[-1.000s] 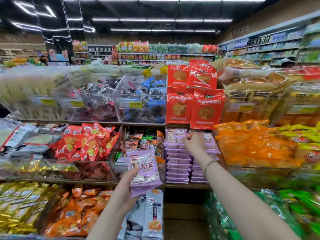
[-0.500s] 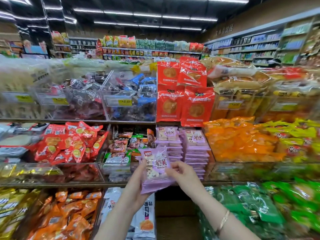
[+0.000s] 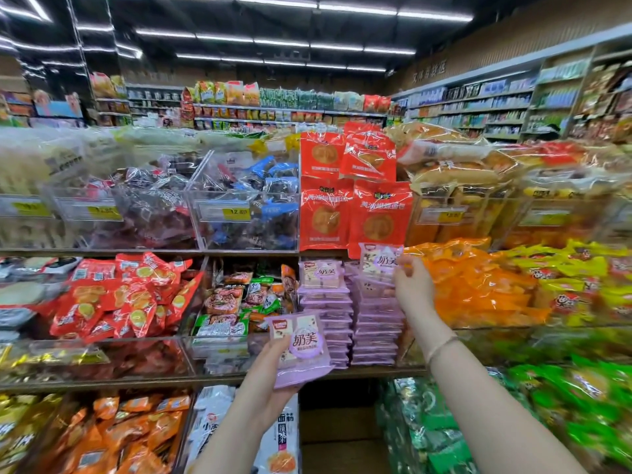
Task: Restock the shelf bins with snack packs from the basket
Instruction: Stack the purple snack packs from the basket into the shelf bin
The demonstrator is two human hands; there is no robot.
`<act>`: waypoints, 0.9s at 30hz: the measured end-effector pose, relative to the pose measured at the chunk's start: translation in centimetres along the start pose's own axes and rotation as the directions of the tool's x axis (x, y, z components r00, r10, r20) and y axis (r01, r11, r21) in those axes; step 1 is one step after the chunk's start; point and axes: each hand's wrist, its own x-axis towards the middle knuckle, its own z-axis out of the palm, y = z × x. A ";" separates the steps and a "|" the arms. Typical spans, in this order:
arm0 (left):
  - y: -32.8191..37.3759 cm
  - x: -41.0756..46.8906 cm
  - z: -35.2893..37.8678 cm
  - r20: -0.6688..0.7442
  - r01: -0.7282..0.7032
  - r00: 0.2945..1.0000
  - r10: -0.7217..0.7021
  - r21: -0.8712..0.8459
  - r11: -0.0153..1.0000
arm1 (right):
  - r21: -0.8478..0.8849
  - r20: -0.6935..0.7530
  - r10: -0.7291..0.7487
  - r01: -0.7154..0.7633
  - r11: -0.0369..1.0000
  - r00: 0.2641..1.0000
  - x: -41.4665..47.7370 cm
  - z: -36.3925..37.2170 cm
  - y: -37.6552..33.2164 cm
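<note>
Since 0.5 s back our R hand (image 3: 412,285) had taken one purple pack (image 3: 379,260) off the bundle (image 3: 301,350) gripped in our L hand (image 3: 270,381), pinching it above the right purple stack (image 3: 376,323), so prob. placing next w/ more left; basket unseen.

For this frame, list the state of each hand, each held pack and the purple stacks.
Left hand: closed on a bundle of purple packs, held below the shelf.
Right hand: pinching a single purple pack, raised over the right purple stack.
Left purple stack: piled flat, slightly lower than the right one.
</note>
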 end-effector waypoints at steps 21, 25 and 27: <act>-0.1 -0.5 -0.7 -0.019 0.059 0.998 -0.061 -0.087 0.994 | -0.700 0.692 -0.149 0.707 0.103 0.706 2.3 1.7 1.4; -0.1 -0.8 -1.2 -0.064 0.066 0.995 -0.071 -0.087 0.994 | -0.692 0.691 -0.149 0.707 0.142 0.707 4.2 1.9 0.7; -0.2 -0.9 -1.4 -0.073 0.061 0.995 -0.067 -0.089 0.994 | -0.690 0.687 -0.153 0.704 0.167 0.710 5.0 1.9 0.9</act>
